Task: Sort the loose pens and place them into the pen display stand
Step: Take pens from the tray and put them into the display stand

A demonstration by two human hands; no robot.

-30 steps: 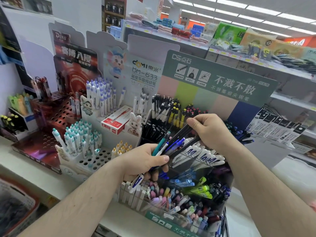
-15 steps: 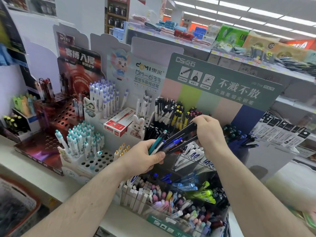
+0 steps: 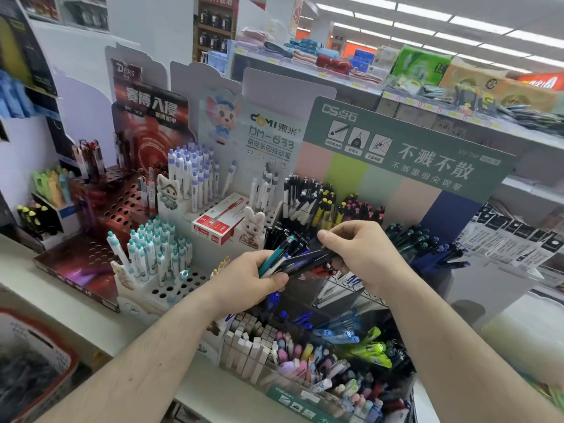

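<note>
Two bare forearms reach in from the bottom edge over a clear-fronted bin [image 3: 305, 389] of pastel pens, its lower corner cut off. The left hand [image 3: 253, 279] keeps a clenched grip on a bundle of loose pens [image 3: 293, 261], one teal and white and the rest dark and blurred beyond counting. The right hand [image 3: 360, 254] pinches the bundle's far end, held above the green pen display stand [image 3: 406, 154] with its cardboard header. Left of it stand a white perforated stand [image 3: 171, 288], a red box [image 3: 219, 222] and a glossy red stand [image 3: 91, 261] on the pale surface [image 3: 55, 303].
</note>
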